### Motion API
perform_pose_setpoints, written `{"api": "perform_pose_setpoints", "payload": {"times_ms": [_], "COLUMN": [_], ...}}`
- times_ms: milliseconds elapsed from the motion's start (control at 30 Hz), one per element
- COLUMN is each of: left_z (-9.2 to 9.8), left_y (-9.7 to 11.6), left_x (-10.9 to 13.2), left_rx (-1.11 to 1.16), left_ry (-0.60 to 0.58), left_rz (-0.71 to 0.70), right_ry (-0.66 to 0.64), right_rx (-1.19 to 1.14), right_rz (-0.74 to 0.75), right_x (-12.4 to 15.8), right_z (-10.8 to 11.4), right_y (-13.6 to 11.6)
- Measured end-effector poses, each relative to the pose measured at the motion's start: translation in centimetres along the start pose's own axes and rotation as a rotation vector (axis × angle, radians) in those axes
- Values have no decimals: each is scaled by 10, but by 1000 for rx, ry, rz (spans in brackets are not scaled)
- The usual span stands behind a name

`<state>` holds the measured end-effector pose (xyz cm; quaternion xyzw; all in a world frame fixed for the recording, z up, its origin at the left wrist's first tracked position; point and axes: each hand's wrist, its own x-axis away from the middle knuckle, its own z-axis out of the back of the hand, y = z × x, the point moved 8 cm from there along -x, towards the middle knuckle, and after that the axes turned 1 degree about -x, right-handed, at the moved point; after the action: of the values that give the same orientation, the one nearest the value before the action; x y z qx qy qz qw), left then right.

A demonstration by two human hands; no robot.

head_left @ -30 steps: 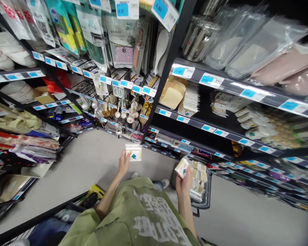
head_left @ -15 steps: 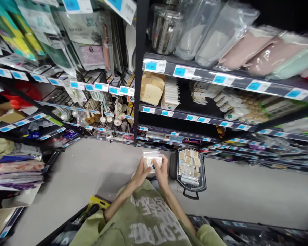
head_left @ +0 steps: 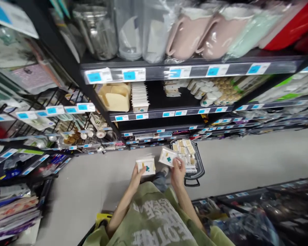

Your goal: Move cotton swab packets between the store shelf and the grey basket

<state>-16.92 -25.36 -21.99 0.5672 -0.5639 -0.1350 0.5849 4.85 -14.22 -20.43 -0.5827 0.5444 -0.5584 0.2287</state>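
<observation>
My left hand (head_left: 135, 178) grips a small stack of white packets (head_left: 145, 165), thumb on top; the front one bears a green mark and a yellowish strip. One white packet (head_left: 166, 156) with a green clover-like mark is pinched in my right hand (head_left: 178, 173), tilted and apart from the stack. Just right of that hand, a dark shopping basket (head_left: 200, 160) with a black handle stands on the floor. Inside it lie several wrapped packets (head_left: 182, 147), white and beige. What is printed on the packets is too small to read.
Ahead, a shelf holds a row of similar white packets (head_left: 140, 98) beside a beige plastic container (head_left: 115, 98). Pink jugs (head_left: 188, 36) and a steel pot (head_left: 97, 32) stand above. Hanging utensils (head_left: 84, 133) are at left, with another shelf (head_left: 236, 205) close behind on the right.
Both hands were together on the stack; now they are apart. My right hand has moved right toward the basket with one packet. The view has turned to the right.
</observation>
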Motion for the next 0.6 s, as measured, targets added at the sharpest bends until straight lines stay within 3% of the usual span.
{"api": "perform_pose_setpoints", "payload": {"times_ms": [67,133,233,333,467,600], "left_z": [-1,-9,-40,-92,-184,-259], "left_y": [9,22,35,40,40,46], "left_x": [-15,-32,-59,-76,-79,-76], "left_rx": [-90,-178,-265,-341,-371,-435], "left_ry": [91,122,89,30,-111,-232], "left_rz": [-24,-58,-98,-110,-122,-171], "right_ry": [104,114,65,-64,-353,-340], "right_rx": [-60,-103,-154,-126,102,222], "right_rz": [52,63,17,-45,-57,65], "right_x": [-28,-53,-83,-102,-110,-126], "right_z": [22,37,47,41,21,33], "right_y": [-26,-50,-74,-82,-83,-103]}}
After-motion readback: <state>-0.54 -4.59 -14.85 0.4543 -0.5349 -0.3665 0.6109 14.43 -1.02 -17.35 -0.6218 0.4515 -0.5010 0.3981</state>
